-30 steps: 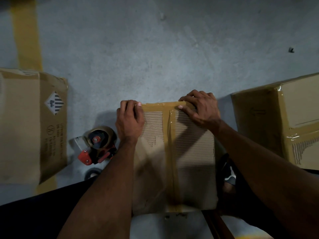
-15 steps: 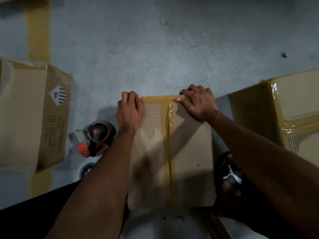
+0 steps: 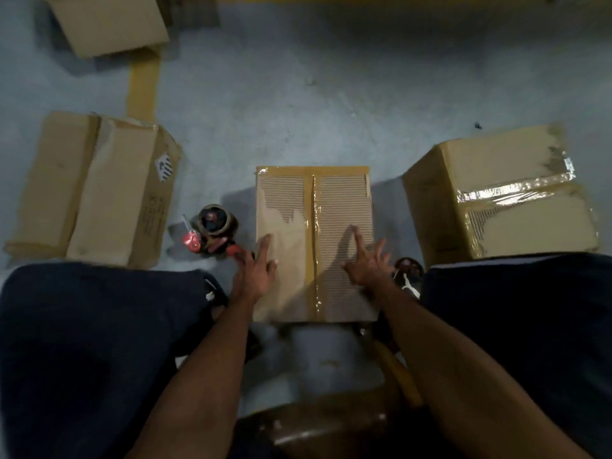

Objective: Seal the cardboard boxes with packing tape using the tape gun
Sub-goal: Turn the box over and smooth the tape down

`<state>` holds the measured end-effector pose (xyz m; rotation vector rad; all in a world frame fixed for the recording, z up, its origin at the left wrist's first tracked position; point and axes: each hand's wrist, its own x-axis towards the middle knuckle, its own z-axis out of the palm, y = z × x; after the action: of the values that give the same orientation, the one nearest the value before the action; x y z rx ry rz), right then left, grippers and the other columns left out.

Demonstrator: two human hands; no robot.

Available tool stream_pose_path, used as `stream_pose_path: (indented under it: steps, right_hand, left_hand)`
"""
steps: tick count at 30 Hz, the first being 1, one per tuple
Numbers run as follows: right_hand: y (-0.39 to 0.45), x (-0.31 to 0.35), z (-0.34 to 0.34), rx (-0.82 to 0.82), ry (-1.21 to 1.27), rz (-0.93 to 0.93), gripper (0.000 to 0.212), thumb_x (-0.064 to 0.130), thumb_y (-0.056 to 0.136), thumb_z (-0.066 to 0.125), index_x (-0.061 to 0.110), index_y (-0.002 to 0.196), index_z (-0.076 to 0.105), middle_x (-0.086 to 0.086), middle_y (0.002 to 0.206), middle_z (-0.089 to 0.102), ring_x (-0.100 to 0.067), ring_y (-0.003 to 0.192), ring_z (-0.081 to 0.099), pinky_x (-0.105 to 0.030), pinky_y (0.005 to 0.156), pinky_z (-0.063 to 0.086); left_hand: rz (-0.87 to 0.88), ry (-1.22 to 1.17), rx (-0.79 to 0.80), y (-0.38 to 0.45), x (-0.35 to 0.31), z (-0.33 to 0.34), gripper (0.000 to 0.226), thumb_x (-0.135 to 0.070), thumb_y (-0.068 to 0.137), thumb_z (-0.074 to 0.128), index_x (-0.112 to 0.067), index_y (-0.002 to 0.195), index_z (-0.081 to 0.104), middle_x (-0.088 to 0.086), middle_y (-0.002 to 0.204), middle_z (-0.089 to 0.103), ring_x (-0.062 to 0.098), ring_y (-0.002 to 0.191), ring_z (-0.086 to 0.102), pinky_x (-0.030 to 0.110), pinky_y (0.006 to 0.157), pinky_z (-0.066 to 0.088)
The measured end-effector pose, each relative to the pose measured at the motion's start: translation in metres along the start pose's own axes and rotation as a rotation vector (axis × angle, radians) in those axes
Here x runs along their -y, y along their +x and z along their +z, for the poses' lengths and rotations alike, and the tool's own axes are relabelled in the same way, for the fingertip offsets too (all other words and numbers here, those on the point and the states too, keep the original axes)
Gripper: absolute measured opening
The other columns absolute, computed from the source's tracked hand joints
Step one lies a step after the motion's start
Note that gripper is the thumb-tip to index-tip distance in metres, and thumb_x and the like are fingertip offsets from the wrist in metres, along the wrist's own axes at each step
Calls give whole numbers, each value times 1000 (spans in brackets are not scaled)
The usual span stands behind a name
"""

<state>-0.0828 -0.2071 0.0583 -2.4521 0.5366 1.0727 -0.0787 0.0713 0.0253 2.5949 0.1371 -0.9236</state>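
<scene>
Just left of the left hand (image 3: 255, 273) lies the tape gun (image 3: 212, 230).

Middle box (image 3: 344, 207) in front of me is plain brown cardboard with the top layer peeled, so most of it shows ribbed stripes, with shiny tan tape (image 3: 314, 246) down the seam. Tape gun (image 3: 212, 231) is red and black with a brown roll. Left box (image 3: 99, 190) is tan with a white diamond label striped black. Right box (image 3: 503, 193) is yellowish tan with glossy clear tape. Floor (image 3: 298, 94) is mottled blue-grey with a mustard stripe (image 3: 143, 91). My trousers (image 3: 82, 352) are dark navy.
</scene>
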Motion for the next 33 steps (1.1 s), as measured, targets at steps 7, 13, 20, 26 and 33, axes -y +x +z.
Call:
stream_pose_path:
  steps: [7, 13, 20, 26, 33]
  right_hand:
    - [-57, -36, 53, 33, 389, 217, 104, 48, 75, 75, 57, 154, 7, -30, 145, 38, -48, 121, 57, -49, 102, 53]
    - [-76, -33, 14, 5, 687, 70, 90, 38, 73, 87, 43, 149, 38, -22, 143, 51, -35, 109, 64, -40, 77, 60]
    - [-108, -7, -65, -199, 620, -98, 109, 64, 50, 76, 30, 149, 46, -14, 145, 55, -36, 127, 56, -53, 108, 48]
    - [-157, 23, -143, -194, 591, -184, 87, 10, 72, 89, 14, 150, 48, -14, 141, 56, -24, 110, 60, -27, 80, 57]
    - [-136, 38, -184, -218, 304, -208, 91, 7, 68, 93, 11, 147, 49, -16, 139, 57, -33, 123, 58, -38, 95, 53]
  left_hand:
    - [-221, -354, 248, -73, -1, 14, 118, -25, 84, 75, -48, 155, -16, 33, 154, 31, 47, 138, 38, 45, 112, 39]
    - [-152, -572, 180, -80, -9, -27, 120, -18, 70, 80, -39, 159, 3, 10, 155, 37, 38, 124, 53, 48, 97, 55]
    - [-51, -569, -117, -109, -50, -121, 85, -55, 70, 70, -30, 145, 38, -1, 134, 61, 28, 118, 59, 37, 99, 49]
    - [58, -463, -115, -134, -83, -190, 84, -29, 84, 78, -25, 155, 32, 10, 147, 50, 28, 125, 52, 29, 91, 42]
    - [75, -170, -80, -98, -99, -231, 91, -16, 78, 83, -24, 153, 32, 15, 147, 49, 35, 129, 51, 36, 96, 48]
